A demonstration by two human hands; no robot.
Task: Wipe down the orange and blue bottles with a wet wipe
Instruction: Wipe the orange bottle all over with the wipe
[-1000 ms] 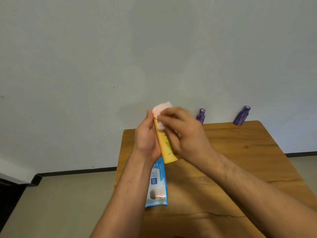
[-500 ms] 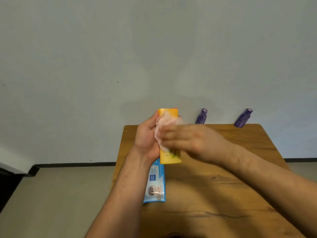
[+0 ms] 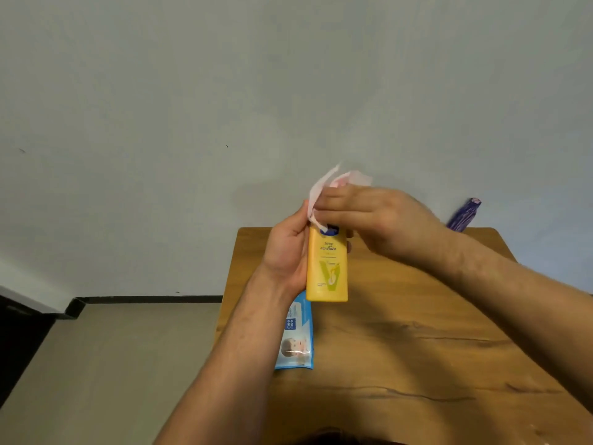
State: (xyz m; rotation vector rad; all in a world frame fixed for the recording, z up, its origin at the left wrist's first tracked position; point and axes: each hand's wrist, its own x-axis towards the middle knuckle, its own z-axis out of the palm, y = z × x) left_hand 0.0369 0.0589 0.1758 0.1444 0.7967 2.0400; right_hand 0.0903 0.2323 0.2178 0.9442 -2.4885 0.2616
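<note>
Woodgrain table (image 3: 417, 348), cracked along the grain, carries a glossy blue wipes pack (image 3: 296, 335) lying flat at six o'clock from the orange bottle (image 3: 327, 268). Left hand (image 3: 285, 255) wraps that smooth, flat-sided plastic bottle, upright above the table; right hand (image 3: 378, 220) pinches a limp wet wipe (image 3: 324, 184) against its top. Likely mid-first-bottle; blue bottle (image 3: 463, 215) at two o'clock, far edge, seemingly awaits wiping.
</note>
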